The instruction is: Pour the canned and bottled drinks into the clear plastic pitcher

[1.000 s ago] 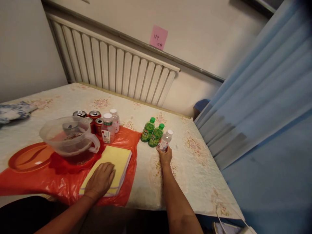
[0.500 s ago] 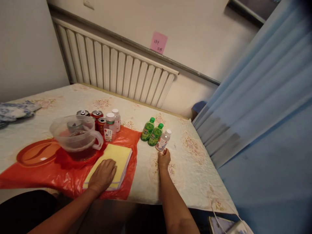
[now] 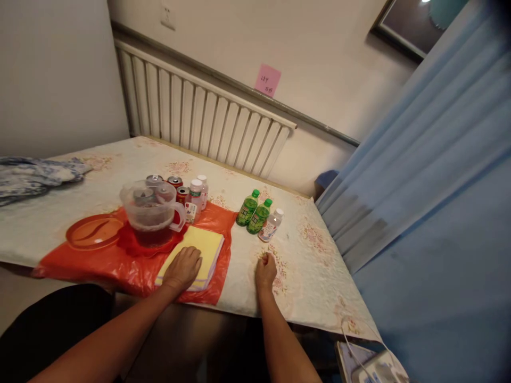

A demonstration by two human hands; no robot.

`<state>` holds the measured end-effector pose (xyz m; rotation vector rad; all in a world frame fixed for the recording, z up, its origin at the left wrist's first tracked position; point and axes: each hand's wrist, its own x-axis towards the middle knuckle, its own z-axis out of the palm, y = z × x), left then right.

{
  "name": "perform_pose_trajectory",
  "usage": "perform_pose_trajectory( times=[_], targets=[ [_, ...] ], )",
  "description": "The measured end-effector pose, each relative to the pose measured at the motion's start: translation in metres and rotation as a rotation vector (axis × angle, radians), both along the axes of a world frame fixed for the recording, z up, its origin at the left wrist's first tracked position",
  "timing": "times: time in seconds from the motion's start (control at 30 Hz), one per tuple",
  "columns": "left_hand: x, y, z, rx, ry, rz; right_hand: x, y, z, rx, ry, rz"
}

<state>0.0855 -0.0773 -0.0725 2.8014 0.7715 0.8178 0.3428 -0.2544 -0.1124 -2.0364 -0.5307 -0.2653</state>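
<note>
My left hand [image 3: 183,267] lies flat on a stack of yellow sheets with pale edges [image 3: 209,242], fingers stretched out; whether they are paper or cloth I cannot tell. Under the stack spreads a red plastic bag [image 3: 224,266]. My right hand [image 3: 265,272] is curled closed just above the flowered tablecloth, with nothing visible in it. Beyond that hand stands a clear bottle with a white cap [image 3: 270,226], apart from the fingers. Two green-capped drink bottles, a left one [image 3: 246,209] and a right one [image 3: 258,218], stand beside it.
On the left are a clear plastic jug [image 3: 139,213] and an orange-red lid [image 3: 93,232]. Behind the jug stand several cans [image 3: 182,194] and two white-capped bottles [image 3: 195,199]. Patterned fabric [image 3: 40,175] lies far left; a blue curtain [image 3: 399,213] hangs right.
My right hand has drawn back from the white-capped bottle toward me, leaving a gap. The left hand stays on the yellow stack. The view has shifted slightly to the left.
</note>
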Motion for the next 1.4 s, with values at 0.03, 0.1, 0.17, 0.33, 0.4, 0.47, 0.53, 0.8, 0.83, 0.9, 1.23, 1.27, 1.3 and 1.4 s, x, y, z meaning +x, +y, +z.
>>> perform_pose_trajectory(
  times=[0.03,0.1,0.17,0.33,0.4,0.47,0.53,0.8,0.83,0.9,1.23,1.27,1.3,1.4],
  targets=[
    [0.0,0.0,0.0,0.003,0.004,0.001,-0.004,-0.001,-0.001,-0.005,-0.008,0.008],
    [0.0,-0.001,0.0,0.01,0.013,0.009,-0.011,-0.001,-0.002,-0.017,-0.02,0.018],
    [-0.001,-0.002,0.0,0.014,0.016,0.02,-0.016,-0.002,-0.003,-0.028,-0.025,0.023],
    [-0.002,-0.004,0.002,0.015,0.01,0.029,-0.02,-0.002,-0.004,-0.052,-0.034,0.038],
    [-0.002,-0.005,0.002,0.017,0.009,0.036,-0.021,-0.002,-0.003,-0.058,-0.043,0.043],
    [-0.003,-0.005,0.002,0.02,0.009,0.04,-0.021,-0.002,-0.003,-0.063,-0.052,0.044],
    [-0.004,-0.005,0.001,0.021,0.009,0.039,-0.021,-0.002,-0.003,-0.069,-0.061,0.043],
    [-0.005,-0.005,-0.001,-0.045,0.015,0.01,-0.024,-0.004,-0.001,-0.123,-0.113,0.068],
    [-0.006,-0.005,-0.001,-0.057,0.016,0.006,-0.024,-0.004,-0.001,-0.136,-0.13,0.069],
    [-0.007,-0.005,0.0,-0.083,0.014,0.0,-0.024,-0.004,-0.001,-0.162,-0.167,0.066],
    [-0.001,0.01,-0.007,-0.262,-0.024,-0.037,-0.024,-0.002,-0.003,-0.242,-0.268,0.06],
    [0.001,0.012,-0.007,-0.287,-0.026,-0.04,-0.024,-0.002,-0.003,-0.241,-0.276,0.059],
    [0.003,0.014,-0.005,-0.312,-0.03,-0.045,-0.024,-0.002,-0.003,-0.239,-0.282,0.056],
    [0.006,0.021,0.004,-0.394,-0.058,-0.077,-0.024,0.0,-0.003,-0.233,-0.296,0.054]
  ],
)
